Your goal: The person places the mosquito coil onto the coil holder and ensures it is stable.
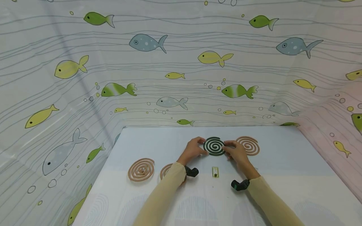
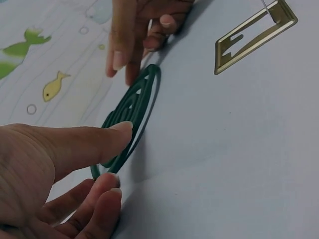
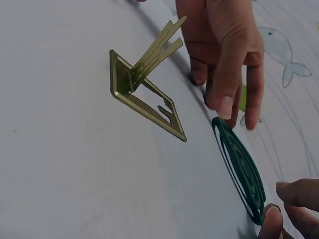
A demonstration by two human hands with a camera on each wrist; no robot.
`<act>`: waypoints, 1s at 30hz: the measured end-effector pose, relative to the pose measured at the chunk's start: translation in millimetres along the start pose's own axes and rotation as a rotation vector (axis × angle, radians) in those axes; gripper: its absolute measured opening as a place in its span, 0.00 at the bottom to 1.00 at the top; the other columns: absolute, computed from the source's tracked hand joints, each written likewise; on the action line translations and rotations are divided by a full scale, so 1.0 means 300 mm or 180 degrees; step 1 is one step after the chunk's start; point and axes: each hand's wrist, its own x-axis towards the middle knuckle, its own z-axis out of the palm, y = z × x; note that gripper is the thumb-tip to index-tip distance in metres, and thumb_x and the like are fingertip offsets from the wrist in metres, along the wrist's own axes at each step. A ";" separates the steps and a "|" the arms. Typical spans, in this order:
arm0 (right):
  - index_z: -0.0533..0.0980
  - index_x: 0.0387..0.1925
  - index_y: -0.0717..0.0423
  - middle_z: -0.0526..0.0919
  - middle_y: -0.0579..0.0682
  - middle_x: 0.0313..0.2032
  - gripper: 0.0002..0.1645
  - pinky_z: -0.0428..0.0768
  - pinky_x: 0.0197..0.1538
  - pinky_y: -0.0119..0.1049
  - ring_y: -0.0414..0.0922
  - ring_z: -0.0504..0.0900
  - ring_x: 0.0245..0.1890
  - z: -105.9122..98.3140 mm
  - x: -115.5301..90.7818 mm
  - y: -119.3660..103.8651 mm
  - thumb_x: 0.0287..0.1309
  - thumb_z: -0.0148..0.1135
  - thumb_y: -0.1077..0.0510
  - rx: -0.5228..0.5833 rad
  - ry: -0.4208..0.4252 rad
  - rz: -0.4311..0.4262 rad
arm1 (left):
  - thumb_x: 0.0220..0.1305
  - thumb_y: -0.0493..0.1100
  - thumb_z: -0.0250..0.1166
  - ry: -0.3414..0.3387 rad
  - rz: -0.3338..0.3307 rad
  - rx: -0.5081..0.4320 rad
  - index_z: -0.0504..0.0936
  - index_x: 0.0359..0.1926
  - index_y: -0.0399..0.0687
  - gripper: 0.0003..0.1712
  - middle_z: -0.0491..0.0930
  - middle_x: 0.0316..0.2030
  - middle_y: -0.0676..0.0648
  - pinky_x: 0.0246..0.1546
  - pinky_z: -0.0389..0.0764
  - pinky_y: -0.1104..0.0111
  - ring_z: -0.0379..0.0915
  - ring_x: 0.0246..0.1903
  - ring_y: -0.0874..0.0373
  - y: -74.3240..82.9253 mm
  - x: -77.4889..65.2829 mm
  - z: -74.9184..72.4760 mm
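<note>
A dark green mosquito coil (image 1: 214, 146) is between both hands near the far part of the table, close to its surface. My left hand (image 1: 194, 148) holds its left edge; in the left wrist view the thumb (image 2: 107, 142) crosses the coil (image 2: 124, 117) with fingers below. On the opposite edge, the fingertips of my right hand (image 1: 236, 153) pinch the rim, also seen by the coil's lower end (image 3: 256, 211) in the right wrist view. Nearer me lies a small gold metal stand (image 1: 215, 172), its split prong bent up from the rectangular frame (image 3: 147, 102).
One brown coil (image 1: 141, 169) lies at the left, another (image 1: 166, 171) is partly hidden by the left forearm, and a third (image 1: 251, 146) lies behind the right hand. Fish-patterned sheeting (image 1: 175, 62) surrounds the table (image 1: 135, 141). Each wrist wears a black device (image 1: 239, 185).
</note>
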 end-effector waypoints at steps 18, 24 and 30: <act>0.76 0.63 0.59 0.77 0.60 0.62 0.27 0.83 0.46 0.35 0.50 0.79 0.54 0.016 0.010 -0.003 0.67 0.69 0.56 0.0115 -0.0050 -0.0151 | 0.43 0.36 0.86 0.0258 0.0058 0.0540 0.83 0.55 0.44 0.35 0.79 0.51 0.45 0.59 0.74 0.58 0.73 0.52 0.51 0.009 0.006 0.022; 0.75 0.63 0.60 0.78 0.60 0.61 0.26 0.81 0.47 0.34 0.49 0.80 0.52 0.017 0.010 0.006 0.67 0.69 0.57 0.0045 -0.0033 -0.0242 | 0.43 0.36 0.86 0.0268 0.0061 0.0536 0.83 0.53 0.45 0.34 0.78 0.50 0.45 0.56 0.75 0.58 0.73 0.49 0.52 0.004 0.005 0.020; 0.76 0.63 0.57 0.82 0.60 0.55 0.26 0.78 0.43 0.36 0.47 0.81 0.45 0.023 0.013 0.006 0.67 0.70 0.55 -0.0178 -0.0046 -0.0254 | 0.44 0.35 0.86 0.0243 0.0035 0.0489 0.83 0.53 0.47 0.33 0.80 0.51 0.44 0.52 0.76 0.58 0.74 0.44 0.53 0.002 0.009 0.021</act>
